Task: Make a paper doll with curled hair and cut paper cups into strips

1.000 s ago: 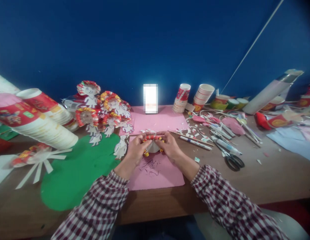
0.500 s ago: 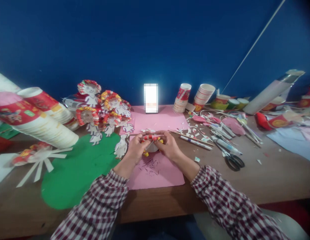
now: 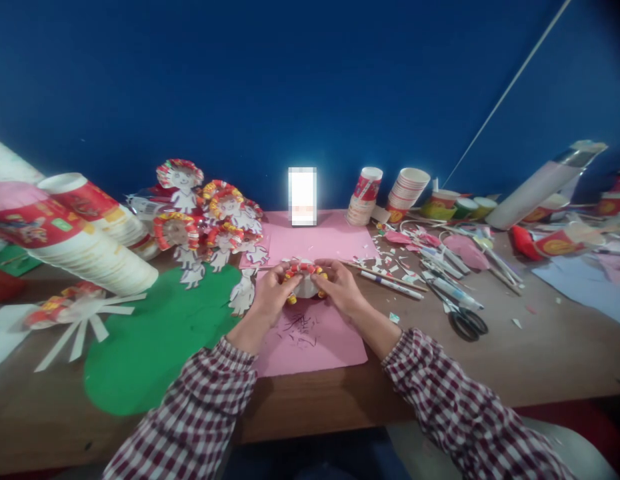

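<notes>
Between my two hands is a paper cup craft, a white cup base ringed by curled red and yellow strips. My left hand is closed on its left side, thumb on the near face. On the right edge my right hand grips it the same way, with the far fingers partly hidden. Underneath lies a pink paper sheet with dark scribbled marks. Just left of my left hand is a white paper figure cutout.
Finished-looking curled-strip paper figures stand at the back left, behind a green paper shape. Stacked paper cups lean at the left. Scissors, a marker and paper scraps lie to the right.
My fingers have shifted slightly around the craft, and more of its curled strips and white base now shows. Both hands still hold it over the pink sheet.
</notes>
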`<action>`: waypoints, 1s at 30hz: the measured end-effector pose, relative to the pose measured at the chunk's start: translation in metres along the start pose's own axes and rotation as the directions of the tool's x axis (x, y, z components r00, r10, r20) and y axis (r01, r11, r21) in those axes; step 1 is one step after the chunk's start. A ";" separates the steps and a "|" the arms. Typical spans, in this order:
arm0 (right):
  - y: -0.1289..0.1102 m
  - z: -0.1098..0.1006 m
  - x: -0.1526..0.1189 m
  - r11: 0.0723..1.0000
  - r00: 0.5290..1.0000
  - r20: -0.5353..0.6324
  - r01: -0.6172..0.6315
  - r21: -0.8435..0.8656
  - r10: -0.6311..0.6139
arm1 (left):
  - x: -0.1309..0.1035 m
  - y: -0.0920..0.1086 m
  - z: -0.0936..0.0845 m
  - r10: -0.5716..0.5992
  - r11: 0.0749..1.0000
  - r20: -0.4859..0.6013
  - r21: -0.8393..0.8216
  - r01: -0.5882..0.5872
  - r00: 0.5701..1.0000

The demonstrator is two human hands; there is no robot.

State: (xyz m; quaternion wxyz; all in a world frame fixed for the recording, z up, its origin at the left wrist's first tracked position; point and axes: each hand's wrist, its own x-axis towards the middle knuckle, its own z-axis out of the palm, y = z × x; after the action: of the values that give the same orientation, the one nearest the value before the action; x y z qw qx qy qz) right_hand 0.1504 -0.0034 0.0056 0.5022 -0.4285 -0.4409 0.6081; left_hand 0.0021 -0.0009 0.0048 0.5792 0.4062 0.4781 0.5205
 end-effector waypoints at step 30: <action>-0.002 0.003 -0.001 0.999 1.000 0.006 0.024 -0.044 -0.024 | 0.003 -0.007 -0.004 0.023 0.996 -0.068 0.087 -0.017 0.997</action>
State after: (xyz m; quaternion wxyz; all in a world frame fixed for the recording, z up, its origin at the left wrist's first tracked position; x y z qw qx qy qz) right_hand 0.1485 -0.0048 0.0081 0.4986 -0.4325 -0.4607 0.5934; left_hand 0.0000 0.0010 -0.0031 0.5391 0.4174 0.5158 0.5187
